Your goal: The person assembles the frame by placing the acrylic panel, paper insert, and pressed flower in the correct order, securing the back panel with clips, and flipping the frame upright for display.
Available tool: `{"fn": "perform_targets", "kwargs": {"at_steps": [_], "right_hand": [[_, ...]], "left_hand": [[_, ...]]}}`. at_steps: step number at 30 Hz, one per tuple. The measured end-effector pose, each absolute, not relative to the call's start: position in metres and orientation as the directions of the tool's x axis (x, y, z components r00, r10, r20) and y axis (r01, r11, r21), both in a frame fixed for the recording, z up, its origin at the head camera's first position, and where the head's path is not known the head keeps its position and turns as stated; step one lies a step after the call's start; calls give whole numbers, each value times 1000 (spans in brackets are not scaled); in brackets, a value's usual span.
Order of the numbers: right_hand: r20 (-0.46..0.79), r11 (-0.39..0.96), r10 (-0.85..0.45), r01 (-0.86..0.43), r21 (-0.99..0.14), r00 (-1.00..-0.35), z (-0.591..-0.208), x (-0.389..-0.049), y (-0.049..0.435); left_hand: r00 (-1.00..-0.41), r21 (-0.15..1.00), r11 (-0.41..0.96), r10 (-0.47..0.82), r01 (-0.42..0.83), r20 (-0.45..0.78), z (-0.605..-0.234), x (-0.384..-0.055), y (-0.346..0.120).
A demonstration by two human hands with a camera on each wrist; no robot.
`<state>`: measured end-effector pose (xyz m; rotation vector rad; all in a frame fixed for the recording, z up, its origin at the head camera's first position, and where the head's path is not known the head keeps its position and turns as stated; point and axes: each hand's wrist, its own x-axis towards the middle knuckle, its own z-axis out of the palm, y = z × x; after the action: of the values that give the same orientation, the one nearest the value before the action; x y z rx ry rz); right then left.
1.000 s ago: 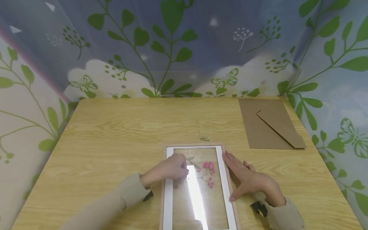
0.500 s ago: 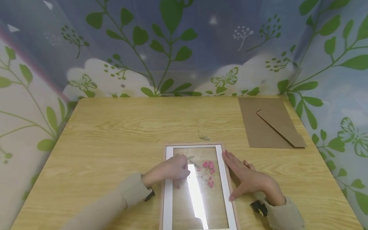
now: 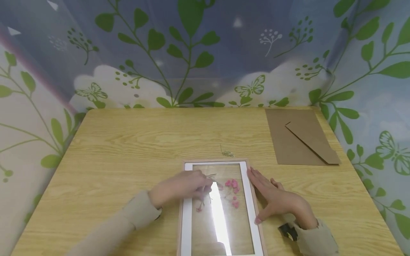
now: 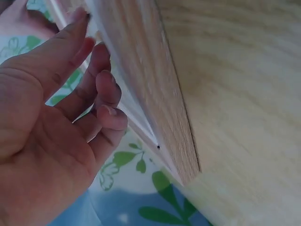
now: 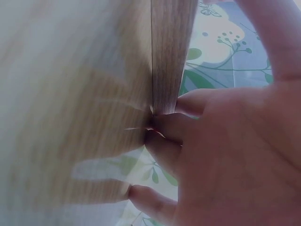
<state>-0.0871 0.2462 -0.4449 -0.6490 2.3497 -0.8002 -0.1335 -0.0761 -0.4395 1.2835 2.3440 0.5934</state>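
A wooden picture frame (image 3: 180, 231) with a white inner border (image 3: 187, 231) and a clear pane (image 3: 238, 229) lies flat. Pink pressed flowers (image 3: 234, 185) rest on the pane's right part, and a small faded flower (image 3: 199, 209) lies below my left hand (image 3: 187, 184). That hand is over the upper left of the pane, fingers loosely bent; in the left wrist view, nothing shows between thumb and fingertips. Thin stems (image 3: 210, 175) stick out past its fingertips. My right hand (image 3: 278, 199) rests along the frame's right side, fingers extended and touching its edge.
A brown backing board (image 3: 278, 142) with a stand flap (image 3: 312, 142) lies at the table's back right. A small green sprig (image 3: 228, 153) is just beyond the frame. Patterned curtains (image 3: 205, 53) surround the wooden table (image 3: 128, 142). A bright reflection crosses the pane.
My left hand has loosened from a tight curl and shifted slightly left, uncovering the small faded flower below it. My right hand stays against the frame.
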Motion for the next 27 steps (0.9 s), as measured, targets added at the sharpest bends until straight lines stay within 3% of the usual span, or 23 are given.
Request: {"fn": "perform_targets", "kwargs": {"at_steps": [18,22,27], "right_hand": [[-348,711,-591,-268,-650,-728,-445,-87,246],[-351,718,-589,-272,-641,-728,-445,-86,246],[-354,717,-590,-269,-643,-726,-445,-86,247]], "left_hand": [[-495,385,518,853,764,-167,-437,-126,-64],[-528,354,555,830,752,-179,-436,-121,-65],[-619,310,661,749,683,-233,-434,-112,-64]]}}
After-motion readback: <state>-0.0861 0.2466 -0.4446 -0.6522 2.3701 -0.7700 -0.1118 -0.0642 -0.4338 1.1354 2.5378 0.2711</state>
